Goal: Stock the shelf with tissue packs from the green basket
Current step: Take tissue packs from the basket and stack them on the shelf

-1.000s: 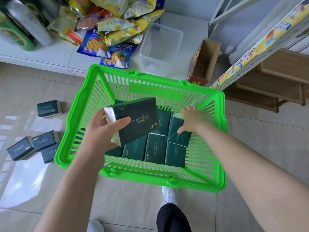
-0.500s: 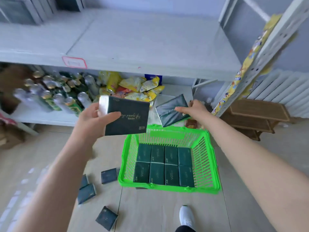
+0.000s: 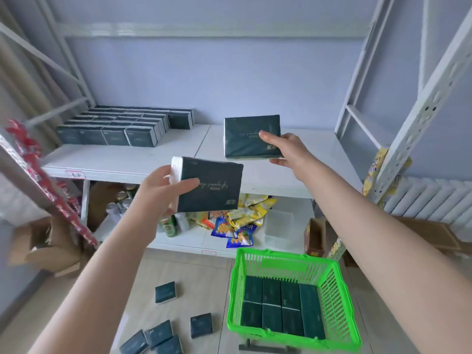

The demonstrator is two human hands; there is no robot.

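Note:
My left hand (image 3: 158, 192) grips a dark green tissue pack (image 3: 214, 187) by its left end, in front of the white shelf's (image 3: 122, 159) front edge. My right hand (image 3: 286, 149) holds a second dark green tissue pack (image 3: 247, 134) over the right half of that shelf, thumb on its top face. Rows of several tissue packs (image 3: 122, 126) fill the shelf's back left. On the floor at the lower right stands the green basket (image 3: 339, 297), with several tissue packs (image 3: 278, 307) lying flat in its bottom.
Several loose tissue packs (image 3: 166, 328) lie on the floor left of the basket. The lower shelf holds cans (image 3: 168, 226), snack bags (image 3: 240, 221), a clear tub (image 3: 278, 226) and a small carton (image 3: 315, 236). Metal uprights flank both sides; a radiator (image 3: 434, 200) is at right.
Both hands lifted their packs out of the basket and up to the upper shelf. My view rose from the basket to the shelf, and the right pack now hovers over the shelf board.

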